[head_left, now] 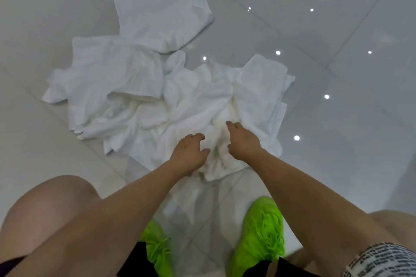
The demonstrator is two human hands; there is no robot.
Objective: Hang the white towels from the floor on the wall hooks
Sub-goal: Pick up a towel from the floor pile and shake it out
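Several crumpled white towels (pixel 171 101) lie in a heap on the glossy grey tile floor (pixel 337 164). A flatter, folded towel (pixel 162 11) lies at the far end of the heap. Both my arms reach down to the near edge of the pile. My left hand (pixel 190 153) hovers over the towel edge with its fingers loosely curled and nothing in them. My right hand (pixel 243 139) rests on a bunched fold of towel (pixel 221 159), fingers spread and index pointing forward. No wall hooks are in view.
My bare knees and neon green shoes (pixel 261 231) stand just short of the pile. Ceiling lights reflect as bright dots on the tiles to the right. Bare floor surrounds the towels on all sides.
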